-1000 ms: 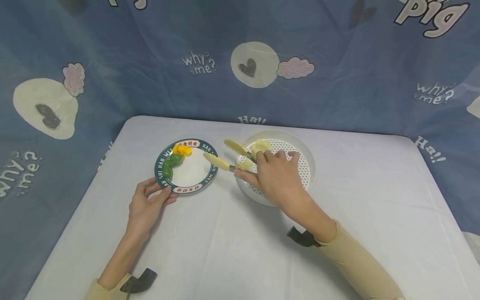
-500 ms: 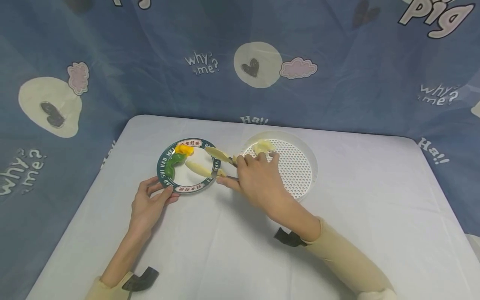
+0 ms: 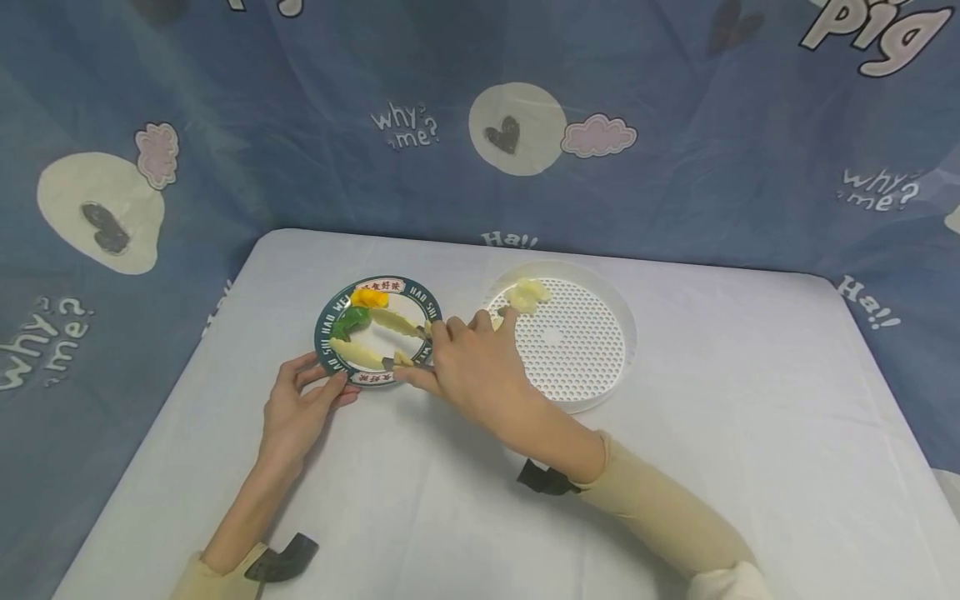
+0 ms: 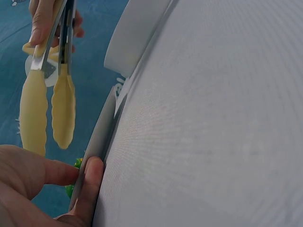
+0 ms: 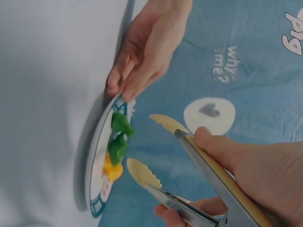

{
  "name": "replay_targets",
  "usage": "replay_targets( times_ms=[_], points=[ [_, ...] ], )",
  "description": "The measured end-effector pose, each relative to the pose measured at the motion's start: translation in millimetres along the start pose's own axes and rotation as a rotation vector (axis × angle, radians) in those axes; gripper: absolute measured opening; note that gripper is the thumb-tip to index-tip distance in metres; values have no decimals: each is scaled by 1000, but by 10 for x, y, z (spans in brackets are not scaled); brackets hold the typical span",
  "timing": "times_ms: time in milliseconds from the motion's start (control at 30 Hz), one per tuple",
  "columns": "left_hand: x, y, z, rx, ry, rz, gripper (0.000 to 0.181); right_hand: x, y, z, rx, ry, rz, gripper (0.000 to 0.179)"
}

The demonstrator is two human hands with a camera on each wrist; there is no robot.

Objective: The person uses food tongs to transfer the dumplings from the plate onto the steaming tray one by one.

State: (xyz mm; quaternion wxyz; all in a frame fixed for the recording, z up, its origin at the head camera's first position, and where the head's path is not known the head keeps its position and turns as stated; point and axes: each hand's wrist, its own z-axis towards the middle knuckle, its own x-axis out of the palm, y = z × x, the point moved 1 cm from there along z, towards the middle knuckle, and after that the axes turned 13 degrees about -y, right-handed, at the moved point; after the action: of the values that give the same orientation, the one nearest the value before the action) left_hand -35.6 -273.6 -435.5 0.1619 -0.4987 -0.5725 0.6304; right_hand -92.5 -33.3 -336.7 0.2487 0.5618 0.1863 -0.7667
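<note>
Tongs with cream scalloped tips [image 3: 356,354] are held in my right hand [image 3: 480,371], thumb on one arm and fingers on the other. The tips stand apart above the plate [image 3: 323,325], with nothing visible between them in the right wrist view. My left hand [image 3: 296,412] pinches the rim of this green-edged white plate between thumb and fingers, at its near left. Green pieces, like bell pepper [image 5: 118,149], and a yellow piece [image 5: 112,168] lie on the plate. In the head view the tongs partly hide the green pieces [image 3: 350,320].
A round white perforated tray [image 3: 577,354] with a raised rim stands right of the plate. A pale yellow-green leafy piece [image 3: 527,296] lies at its back left. The white table [image 3: 750,400] ends at a blue printed cloth [image 3: 675,192].
My right hand has carried the tongs left from over the tray to over the plate. The left hand keeps its hold on the rim.
</note>
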Motion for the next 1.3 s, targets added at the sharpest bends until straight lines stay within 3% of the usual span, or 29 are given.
replay_targets(
  times_ms=[367, 700, 1300],
  points=[
    [-20, 4, -6, 1, 1, 68, 77, 102, 188, 91, -24, 45, 11, 72],
    [-20, 10, -7, 0, 12, 62, 78, 182, 255, 148, -26, 38, 34, 69],
    [-19, -1, 3, -19, 5, 54, 77, 338, 320, 198, -27, -21, -50, 65]
  ],
)
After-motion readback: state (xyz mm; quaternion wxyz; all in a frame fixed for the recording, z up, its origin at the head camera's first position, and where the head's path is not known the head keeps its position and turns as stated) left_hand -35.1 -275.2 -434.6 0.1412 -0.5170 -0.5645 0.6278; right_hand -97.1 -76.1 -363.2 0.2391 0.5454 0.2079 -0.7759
